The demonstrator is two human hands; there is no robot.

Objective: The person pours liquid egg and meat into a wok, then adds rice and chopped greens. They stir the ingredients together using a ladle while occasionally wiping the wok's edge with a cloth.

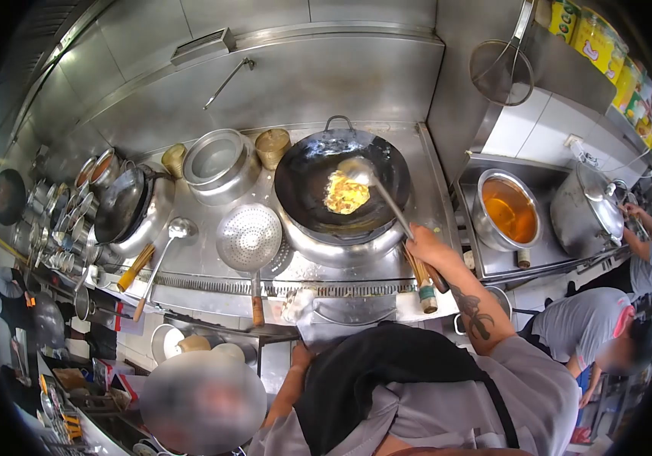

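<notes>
My right hand (426, 247) is closed around the long handle of a ladle (388, 199). The ladle's bowl rests in a large black wok (303, 178), at the edge of a yellow and brown heap of food that looks like scrambled egg (347, 193). Beside this hand a bamboo brush (421, 285) lies at the front of the stove. My left hand (301, 355) is low at the stove's front edge, close to a metal pan (352, 310); its fingers are mostly hidden, and I cannot tell whether it grips anything.
Left of the wok lie a perforated skimmer (249, 235), a second ladle (181, 228) and a lidded pot (222, 163). A pot of orange liquid (506, 211) stands right, beside a tall stockpot (584, 205). Another person (584, 327) bends over at right; a blurred head (204, 403) is lower left.
</notes>
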